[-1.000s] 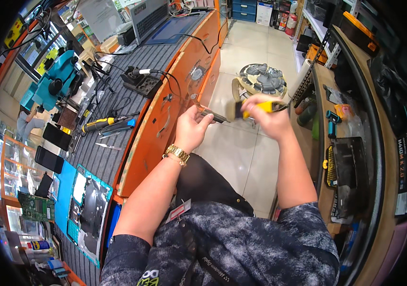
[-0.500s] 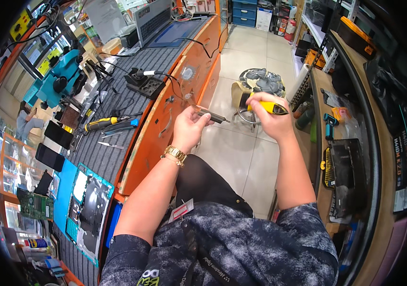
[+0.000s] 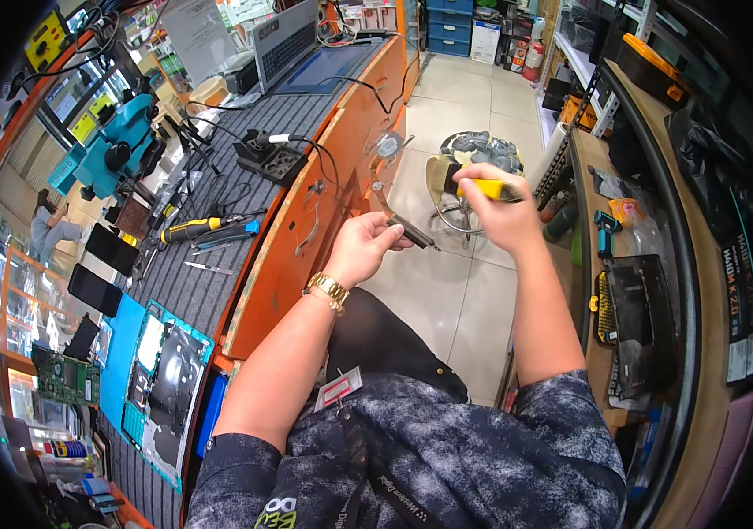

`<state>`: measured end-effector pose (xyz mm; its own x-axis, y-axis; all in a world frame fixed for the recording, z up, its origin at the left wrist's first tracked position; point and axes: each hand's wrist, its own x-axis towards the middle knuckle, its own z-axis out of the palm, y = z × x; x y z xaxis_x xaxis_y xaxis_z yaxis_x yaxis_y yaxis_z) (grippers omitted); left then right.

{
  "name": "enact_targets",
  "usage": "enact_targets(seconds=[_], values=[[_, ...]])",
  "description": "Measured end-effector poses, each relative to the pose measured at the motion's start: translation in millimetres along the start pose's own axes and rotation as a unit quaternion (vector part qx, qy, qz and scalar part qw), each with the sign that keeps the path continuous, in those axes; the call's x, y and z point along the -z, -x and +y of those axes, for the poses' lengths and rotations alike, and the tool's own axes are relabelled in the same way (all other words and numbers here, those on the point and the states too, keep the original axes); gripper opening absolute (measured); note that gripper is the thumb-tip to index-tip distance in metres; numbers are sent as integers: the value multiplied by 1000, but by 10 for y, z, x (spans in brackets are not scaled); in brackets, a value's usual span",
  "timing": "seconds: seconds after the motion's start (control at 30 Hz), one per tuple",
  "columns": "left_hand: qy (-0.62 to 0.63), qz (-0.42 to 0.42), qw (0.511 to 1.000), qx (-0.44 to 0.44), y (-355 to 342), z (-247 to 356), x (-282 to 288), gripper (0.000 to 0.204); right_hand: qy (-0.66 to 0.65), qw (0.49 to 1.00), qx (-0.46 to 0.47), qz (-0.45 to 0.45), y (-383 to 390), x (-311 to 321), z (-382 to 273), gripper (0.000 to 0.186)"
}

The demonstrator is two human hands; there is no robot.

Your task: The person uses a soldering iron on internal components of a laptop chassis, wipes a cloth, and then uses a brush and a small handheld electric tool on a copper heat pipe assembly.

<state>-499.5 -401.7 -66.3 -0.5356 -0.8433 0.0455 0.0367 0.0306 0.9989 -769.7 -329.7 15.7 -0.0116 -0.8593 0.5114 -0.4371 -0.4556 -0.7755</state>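
My left hand [image 3: 364, 247] pinches a laptop heat sink between thumb and fingers, in front of my lap. Its dark, narrow fin block [image 3: 413, 233] points right, away from the fingertips. A copper-coloured pipe [image 3: 383, 198] rises from it to a roundish, spoked metal plate [image 3: 388, 145] in front of the orange drawers. My right hand [image 3: 502, 212] is closed around a yellow-and-black handled tool [image 3: 487, 189], raised to the right of the heat sink and apart from it. Fingers cover part of the tool, so its exact kind is unclear.
On the ribbed grey bench mat lie a yellow-and-black screwdriver [image 3: 190, 231], a laptop frame [image 3: 167, 383] and phones [image 3: 94, 291]. Behind them stands an open laptop [image 3: 284, 48]. A stool [image 3: 480, 152] is ahead. To the right, a shelf [image 3: 601, 176] bears tools and a black panel [image 3: 644, 326].
The heat sink has swung in my left hand; its spoked plate moved right and its fin block tilts more downward. My right hand turned the tool and shifted slightly left.
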Motion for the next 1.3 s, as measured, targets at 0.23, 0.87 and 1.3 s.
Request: enact_targets(seconds=[0.23, 0.87, 1.3], values=[[-6, 10, 1000, 16, 64, 122, -51, 20, -56, 998, -18, 1, 69, -114, 16, 16], [-27, -6, 1000, -4, 249, 279, -65, 22, -124, 986, -103, 51, 36, -130, -369, 15], [4, -30, 999, -28, 305, 287, 79, 26, -135, 990, -2, 28, 268, -152, -816, 17]])
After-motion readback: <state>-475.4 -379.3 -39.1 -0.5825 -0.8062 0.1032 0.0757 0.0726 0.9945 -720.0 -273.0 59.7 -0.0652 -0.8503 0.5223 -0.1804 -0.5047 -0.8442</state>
